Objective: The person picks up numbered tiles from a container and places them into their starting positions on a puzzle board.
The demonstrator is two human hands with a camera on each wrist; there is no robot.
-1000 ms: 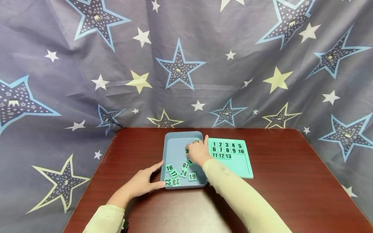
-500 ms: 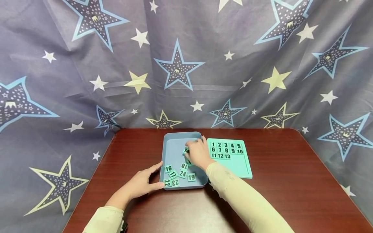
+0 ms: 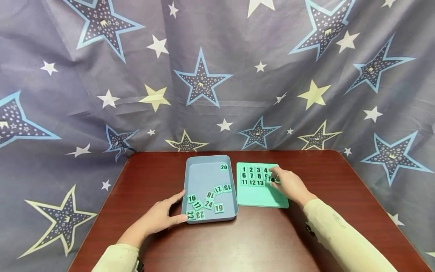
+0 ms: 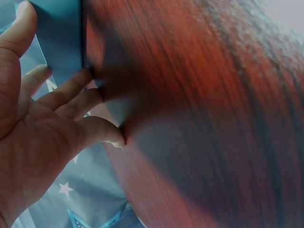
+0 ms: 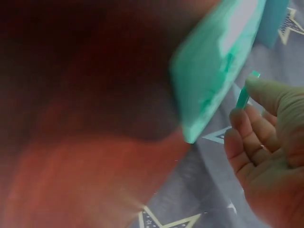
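Between the thumb and fingers of my right hand (image 3: 291, 186) is a small green number tile (image 3: 270, 180), which looks like number 14. It hovers over the right part of the mint-green number board (image 3: 259, 196). Tiles 1 to 13 lie in rows on that board; my fingers hide a few at the right. In the right wrist view the pinched tile (image 5: 243, 97) shows edge-on. My left hand (image 3: 157, 217) rests at the left side of the blue-grey tray (image 3: 202, 175), fingers spread, thumb and index finger touching its wall.
Several loose tiles lie in the tray, mostly near its front, some turned around; tile 20 (image 3: 224, 167) is near the back right corner. Tray and board stand side by side on the dark red table (image 3: 217, 249). A star-patterned curtain (image 3: 217, 75) hangs behind the table.
My right hand has picked a tile out of the tray and carried it right, over the board. Tiles 20, 15 and 21 now show in the tray. The left hand stays at the tray.
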